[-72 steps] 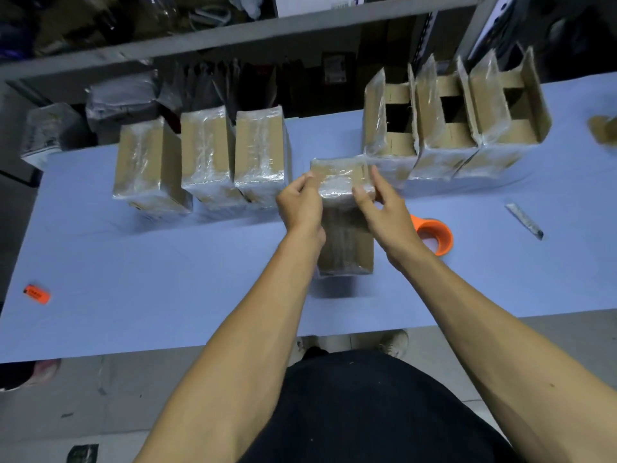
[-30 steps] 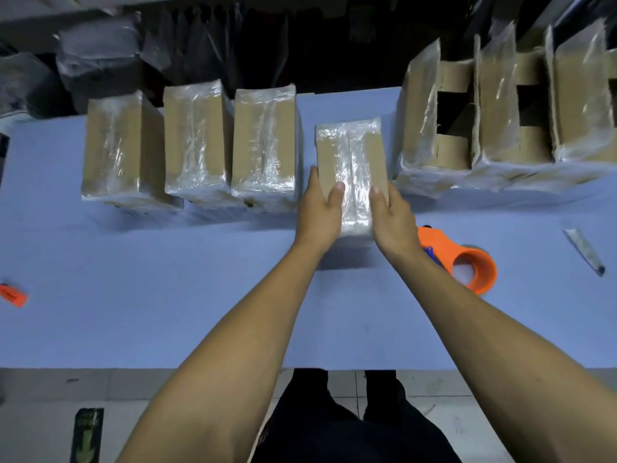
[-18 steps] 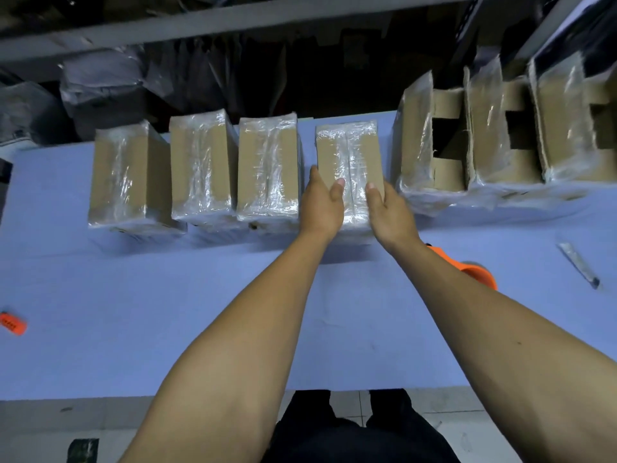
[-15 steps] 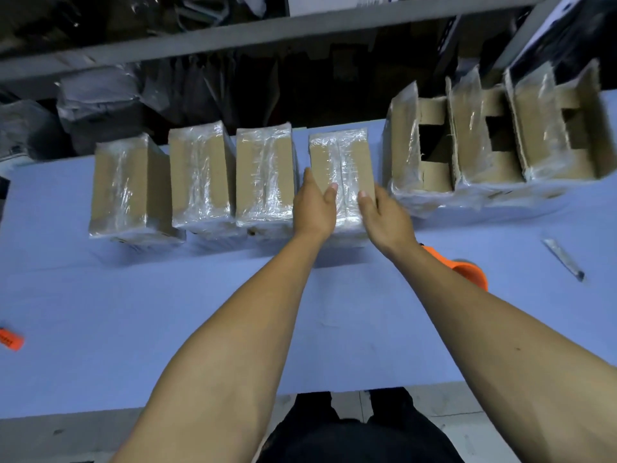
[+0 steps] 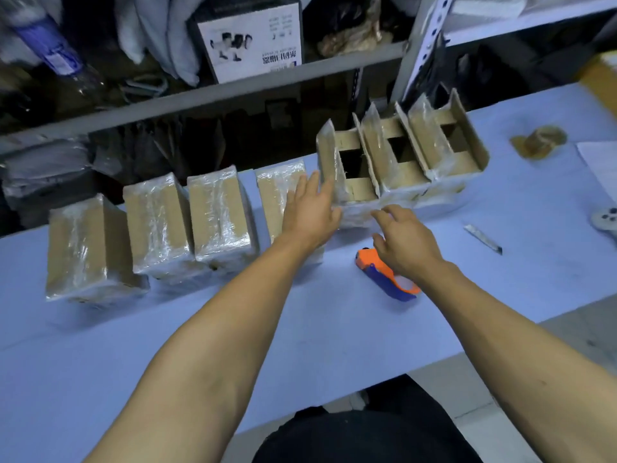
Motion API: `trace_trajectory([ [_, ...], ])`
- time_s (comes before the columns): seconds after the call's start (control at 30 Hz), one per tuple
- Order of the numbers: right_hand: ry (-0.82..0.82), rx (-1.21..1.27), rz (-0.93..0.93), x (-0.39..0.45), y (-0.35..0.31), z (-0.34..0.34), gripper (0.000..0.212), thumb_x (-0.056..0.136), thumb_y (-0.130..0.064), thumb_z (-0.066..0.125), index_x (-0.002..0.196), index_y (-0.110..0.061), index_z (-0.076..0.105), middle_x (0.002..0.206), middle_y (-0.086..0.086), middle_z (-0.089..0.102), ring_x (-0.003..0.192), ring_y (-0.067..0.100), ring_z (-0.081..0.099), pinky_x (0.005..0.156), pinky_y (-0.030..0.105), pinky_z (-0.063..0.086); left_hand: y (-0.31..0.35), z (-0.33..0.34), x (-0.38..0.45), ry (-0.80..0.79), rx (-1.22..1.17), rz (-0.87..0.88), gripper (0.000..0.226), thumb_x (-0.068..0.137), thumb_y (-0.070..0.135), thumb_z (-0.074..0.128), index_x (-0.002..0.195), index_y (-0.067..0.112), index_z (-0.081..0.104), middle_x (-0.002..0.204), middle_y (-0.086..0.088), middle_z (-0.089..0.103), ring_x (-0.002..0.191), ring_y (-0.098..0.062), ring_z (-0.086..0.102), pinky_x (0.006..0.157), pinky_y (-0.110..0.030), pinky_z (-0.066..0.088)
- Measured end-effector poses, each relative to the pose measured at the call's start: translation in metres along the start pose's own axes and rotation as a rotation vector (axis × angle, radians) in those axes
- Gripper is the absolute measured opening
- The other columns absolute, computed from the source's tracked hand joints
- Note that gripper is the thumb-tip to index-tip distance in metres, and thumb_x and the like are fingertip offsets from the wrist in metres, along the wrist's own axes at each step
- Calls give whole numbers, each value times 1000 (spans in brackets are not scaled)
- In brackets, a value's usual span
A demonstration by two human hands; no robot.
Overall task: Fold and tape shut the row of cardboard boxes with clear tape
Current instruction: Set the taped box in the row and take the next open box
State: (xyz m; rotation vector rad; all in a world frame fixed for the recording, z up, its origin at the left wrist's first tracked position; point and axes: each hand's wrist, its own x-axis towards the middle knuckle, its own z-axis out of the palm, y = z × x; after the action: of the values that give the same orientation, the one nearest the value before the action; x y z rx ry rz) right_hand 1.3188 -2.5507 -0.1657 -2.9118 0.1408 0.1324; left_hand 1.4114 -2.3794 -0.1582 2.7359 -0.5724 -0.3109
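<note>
Several taped-shut cardboard boxes stand in a row on the blue table (image 5: 334, 329); the rightmost shut one (image 5: 272, 192) is partly hidden behind my left hand (image 5: 309, 213). To the right stand three boxes with flaps up, the nearest open box (image 5: 347, 172) right by my hands. My left hand is spread flat, fingers reaching toward that box's left flap. My right hand (image 5: 405, 240) hovers with relaxed fingers near the box's front bottom, holding nothing. The orange tape dispenser (image 5: 384, 275) lies on the table under my right wrist.
A box cutter (image 5: 484, 238) lies to the right on the table. A brown tape roll (image 5: 539, 142) and white paper (image 5: 601, 165) sit at the far right. Metal shelving (image 5: 233, 91) full of goods runs close behind the boxes.
Both hands let go of the fourth taped box, left in the row, and moved right toward the first open box. The view shifted right too.
</note>
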Motion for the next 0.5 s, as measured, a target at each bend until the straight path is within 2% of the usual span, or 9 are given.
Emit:
trace_trajectory([
  [0.1,40,-1,-20,13,18,-8,49,92,-16,51,140,-11,47,135,11,49,120,34,46,75,40,50,21,5,14,6,37,15,66,100,36,54,155,11,29,167,-16,18,153,-35,16,121,-49,23],
  [0.17,57,15,-56,23,27,-11,51,93,-16,50,143,-12,44,135,10,48,119,34,47,71,36,45,34,9,24,21,66,-2,62,99,30,55,151,6,34,162,-19,27,146,-36,31,114,-46,34],
  [0.23,39,52,-86,32,34,-11,50,93,-16,50,142,-13,44,133,9,48,116,34,48,69,35,41,46,13,33,32,65,-36,48,99,17,51,144,2,40,152,-20,38,129,-39,47,92,-42,43],
  [0.3,8,116,-109,41,41,-10,48,94,-16,49,141,-12,45,131,10,49,114,34,50,75,37,45,57,16,38,44,39,-65,34,98,3,44,132,-2,45,142,-20,45,109,-43,57,72,-41,38],
  [0.4,25,307,-121,49,49,-6,39,98,-19,51,135,-8,52,127,12,53,112,33,53,88,38,43,66,19,33,99,5,-97,34,95,-4,42,128,-5,47,136,-25,50,96,-47,59,67,-46,43],
  [0.5,15,541,-65,45,55,1,35,102,-27,46,130,-8,57,128,10,59,119,27,52,96,33,38,71,27,14,136,-10,-108,40,93,-3,44,134,-6,48,137,-25,53,95,-49,60,70,-51,47],
])
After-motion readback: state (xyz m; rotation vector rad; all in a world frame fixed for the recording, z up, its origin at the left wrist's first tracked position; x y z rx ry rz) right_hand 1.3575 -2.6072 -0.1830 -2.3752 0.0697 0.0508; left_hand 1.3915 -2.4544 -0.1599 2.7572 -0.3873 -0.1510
